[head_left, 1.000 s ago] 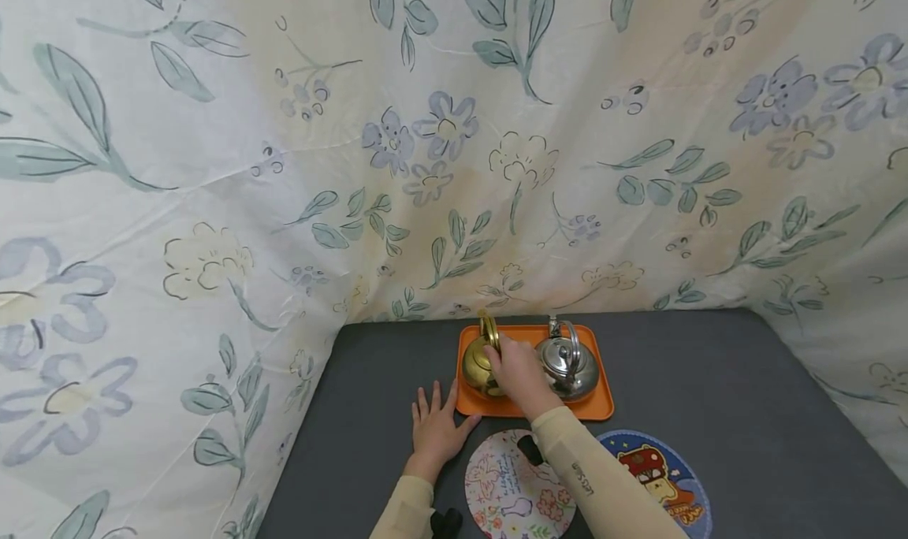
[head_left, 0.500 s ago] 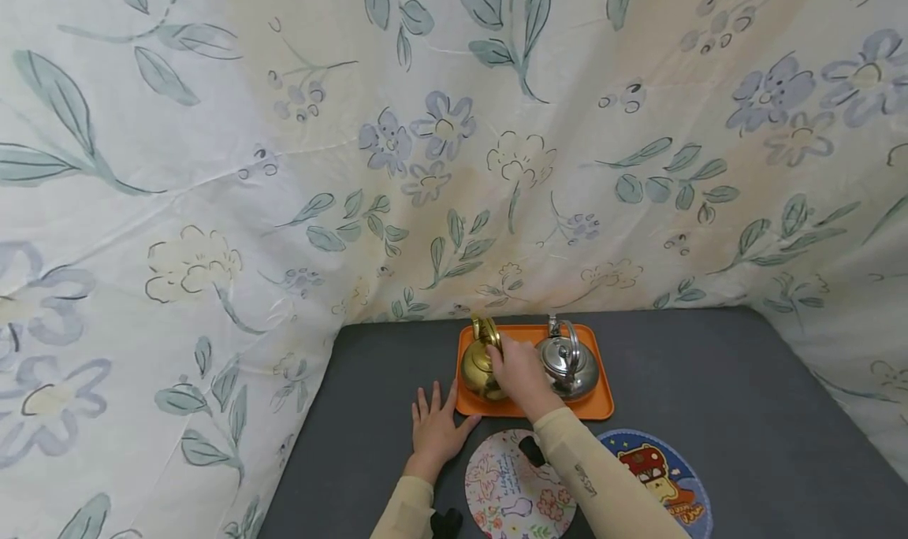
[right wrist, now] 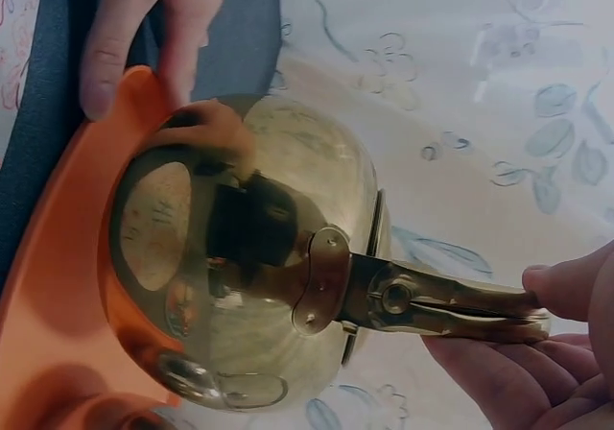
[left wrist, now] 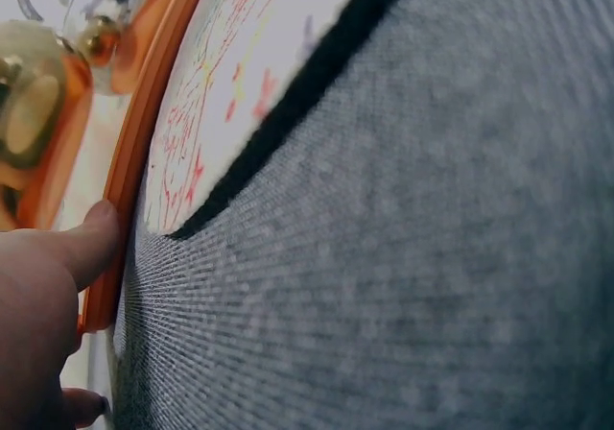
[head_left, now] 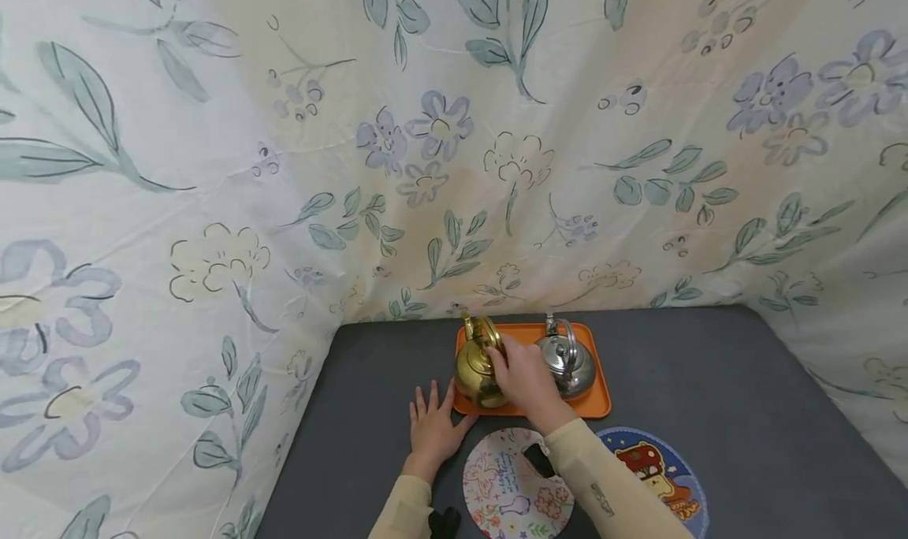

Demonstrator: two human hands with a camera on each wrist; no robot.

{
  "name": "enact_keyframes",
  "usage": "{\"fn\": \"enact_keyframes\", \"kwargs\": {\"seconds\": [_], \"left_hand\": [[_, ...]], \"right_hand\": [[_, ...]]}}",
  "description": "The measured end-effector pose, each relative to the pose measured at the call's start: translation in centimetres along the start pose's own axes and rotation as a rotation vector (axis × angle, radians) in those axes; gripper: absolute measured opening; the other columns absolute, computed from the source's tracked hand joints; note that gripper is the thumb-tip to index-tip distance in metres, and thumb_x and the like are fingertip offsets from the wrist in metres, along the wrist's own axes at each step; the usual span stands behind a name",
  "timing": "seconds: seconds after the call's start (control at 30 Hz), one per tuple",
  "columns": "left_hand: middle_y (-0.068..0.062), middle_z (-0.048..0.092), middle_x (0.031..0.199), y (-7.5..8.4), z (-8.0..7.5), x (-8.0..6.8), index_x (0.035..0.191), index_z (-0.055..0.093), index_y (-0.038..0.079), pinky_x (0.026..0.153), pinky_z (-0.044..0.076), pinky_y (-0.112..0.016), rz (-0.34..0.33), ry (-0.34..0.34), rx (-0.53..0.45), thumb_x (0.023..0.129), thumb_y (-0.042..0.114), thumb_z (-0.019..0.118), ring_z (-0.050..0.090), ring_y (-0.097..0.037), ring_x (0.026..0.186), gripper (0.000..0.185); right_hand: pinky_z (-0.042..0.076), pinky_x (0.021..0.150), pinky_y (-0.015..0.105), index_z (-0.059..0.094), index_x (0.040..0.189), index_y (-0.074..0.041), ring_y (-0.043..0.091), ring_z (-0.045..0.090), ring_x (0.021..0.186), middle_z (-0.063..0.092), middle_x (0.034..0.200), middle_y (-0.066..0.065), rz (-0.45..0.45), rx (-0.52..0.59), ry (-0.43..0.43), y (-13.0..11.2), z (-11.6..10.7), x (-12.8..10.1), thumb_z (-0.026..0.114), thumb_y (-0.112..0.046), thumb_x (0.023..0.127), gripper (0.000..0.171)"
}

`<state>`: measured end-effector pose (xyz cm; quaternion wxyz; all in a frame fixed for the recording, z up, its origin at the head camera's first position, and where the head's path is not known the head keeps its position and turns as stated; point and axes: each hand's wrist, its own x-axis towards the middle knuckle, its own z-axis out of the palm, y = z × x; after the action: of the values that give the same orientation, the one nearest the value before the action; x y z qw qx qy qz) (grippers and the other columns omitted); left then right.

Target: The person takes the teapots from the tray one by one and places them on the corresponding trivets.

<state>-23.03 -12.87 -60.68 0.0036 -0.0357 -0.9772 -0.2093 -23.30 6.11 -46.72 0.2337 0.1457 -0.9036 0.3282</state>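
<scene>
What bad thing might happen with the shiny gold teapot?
The gold kettle sits right beside the silver kettle on the orange tray, so it might bump it. The right hand holds only its thin handle, so it might swing. The left hand only touches the tray's edge; the tray might slide.

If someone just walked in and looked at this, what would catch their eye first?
Most likely the shiny gold kettle at the left end of the orange tray, with the right hand gripping its handle. A silver kettle stands beside it on the tray's right half. The left hand lies flat on the grey table, thumb touching the tray's near edge, and a flowered cloth hangs all around.
</scene>
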Motion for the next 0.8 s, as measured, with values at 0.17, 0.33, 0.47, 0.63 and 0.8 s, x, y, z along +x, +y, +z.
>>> {"fn": "enact_keyframes", "kwargs": {"seconds": [0.17,0.33,0.47,0.63,0.8], "left_hand": [[-0.022,0.027,0.164,0.1,0.0,0.0,0.159,0.035,0.025,0.12,0.016,-0.066,-0.003,-0.003,-0.005,0.091,0.067,0.06,0.013,-0.051,0.152,0.084],[-0.024,0.028,0.163,0.4,-0.2,-0.1,0.159,0.037,0.023,0.12,0.016,-0.067,0.004,0.019,-0.034,0.091,0.062,0.064,0.014,-0.052,0.151,0.084],[-0.025,0.028,0.163,0.3,-0.1,-0.2,0.159,0.037,0.021,0.119,0.015,-0.068,0.018,0.029,-0.035,0.091,0.06,0.065,0.014,-0.053,0.151,0.083],[-0.024,0.028,0.163,0.2,0.1,-0.2,0.159,0.037,0.022,0.119,0.015,-0.068,0.019,0.031,-0.032,0.091,0.06,0.065,0.014,-0.054,0.151,0.082],[-0.023,0.026,0.164,0.1,0.0,-0.2,0.159,0.036,0.024,0.12,0.015,-0.067,0.005,0.018,-0.025,0.091,0.061,0.064,0.012,-0.052,0.152,0.083]], "right_hand": [[0.053,0.05,0.032,0.068,0.096,-0.001,0.02,0.064,0.056,0.068,0.071,0.01,-0.022,0.021,0.011,-0.5,-1.6,-0.5,0.069,-0.012,0.096,0.011],[0.048,0.049,0.026,0.066,0.089,-0.004,0.016,0.06,0.053,0.064,0.066,0.005,-0.057,0.013,0.036,-0.6,-2.7,-1.3,0.073,-0.01,0.094,0.01],[0.048,0.05,0.025,0.067,0.093,-0.004,0.015,0.061,0.056,0.066,0.069,0.004,-0.061,0.022,0.045,-0.7,-3.5,-2.1,0.072,-0.01,0.094,0.008],[0.054,0.054,0.026,0.069,0.1,-0.001,0.018,0.068,0.063,0.071,0.078,0.008,-0.07,0.033,0.053,-1.1,-4.4,-3.4,0.072,-0.01,0.094,0.012],[0.058,0.058,0.028,0.07,0.106,0.001,0.02,0.072,0.069,0.074,0.086,0.01,-0.076,0.036,0.052,-1.3,-4.9,-4.6,0.073,-0.009,0.093,0.016]]}}
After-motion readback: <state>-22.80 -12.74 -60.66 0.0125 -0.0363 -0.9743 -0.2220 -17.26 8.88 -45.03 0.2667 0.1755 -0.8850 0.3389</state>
